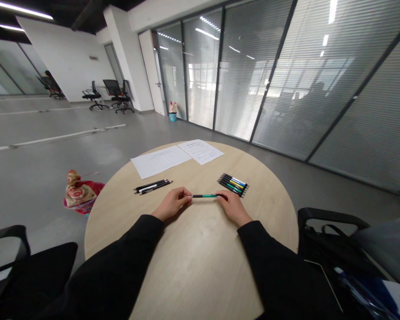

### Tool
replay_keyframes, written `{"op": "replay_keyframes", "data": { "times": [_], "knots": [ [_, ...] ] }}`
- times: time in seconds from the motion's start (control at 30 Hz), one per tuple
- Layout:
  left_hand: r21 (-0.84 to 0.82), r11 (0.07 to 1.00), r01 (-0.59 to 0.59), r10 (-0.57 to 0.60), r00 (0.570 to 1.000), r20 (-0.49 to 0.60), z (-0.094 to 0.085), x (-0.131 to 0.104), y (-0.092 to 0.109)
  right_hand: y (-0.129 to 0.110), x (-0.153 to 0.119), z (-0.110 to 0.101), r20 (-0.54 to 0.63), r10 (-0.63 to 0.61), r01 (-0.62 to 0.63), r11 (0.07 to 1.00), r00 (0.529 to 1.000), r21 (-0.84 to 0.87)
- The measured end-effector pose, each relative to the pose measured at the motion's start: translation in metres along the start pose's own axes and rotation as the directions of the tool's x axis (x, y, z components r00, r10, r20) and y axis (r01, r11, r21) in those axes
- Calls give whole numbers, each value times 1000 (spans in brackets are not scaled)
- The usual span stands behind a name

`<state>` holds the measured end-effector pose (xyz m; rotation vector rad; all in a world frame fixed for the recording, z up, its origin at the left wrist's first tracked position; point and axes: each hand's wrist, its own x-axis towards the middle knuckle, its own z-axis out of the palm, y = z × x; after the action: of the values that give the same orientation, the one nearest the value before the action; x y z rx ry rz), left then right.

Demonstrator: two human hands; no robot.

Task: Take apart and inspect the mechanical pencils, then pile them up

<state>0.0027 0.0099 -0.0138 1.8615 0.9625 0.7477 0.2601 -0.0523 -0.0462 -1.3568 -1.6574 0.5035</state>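
A green and black pen (205,196) lies level between my two hands, over the middle of the round table (200,249). My left hand (175,202) pinches its black end, and my right hand (232,206) pinches the end with the clip. Just beyond my right hand lies a row of several pens (232,184) side by side, with white, blue, yellow and green barrels. Left of my left hand is a smaller group of black and white pens (152,186).
Two printed paper sheets, a left sheet (162,161) and a right sheet (202,151), lie at the table's far side. Black chairs stand at the left (36,271) and right (333,226). A red and gold bag (82,191) sits on the floor at left.
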Motion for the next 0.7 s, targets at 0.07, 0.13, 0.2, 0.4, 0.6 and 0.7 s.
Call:
{"op": "replay_keyframes", "data": {
  "times": [0.07,0.13,0.2,0.4,0.6,0.7],
  "knots": [
    [-21,1000,10,-9,1000,11,-1,0,1,0,0,0,2,1,-1,1000,1000,0],
    [-44,999,15,-14,1000,18,-1,-1,1,0,0,0,2,5,-5,1000,1000,2],
    [-62,998,20,-19,1000,24,-1,-1,2,0,0,0,-2,11,-11,1000,1000,2],
    [-91,995,44,-41,998,39,-1,-2,6,1,0,0,-7,9,-9,1000,1000,9],
    [-179,980,88,-79,995,57,-1,-1,4,2,0,1,5,24,-24,1000,1000,15],
    [-198,975,98,-87,994,68,-2,-1,3,3,0,2,0,16,-16,1000,1000,26]
  ]
}}
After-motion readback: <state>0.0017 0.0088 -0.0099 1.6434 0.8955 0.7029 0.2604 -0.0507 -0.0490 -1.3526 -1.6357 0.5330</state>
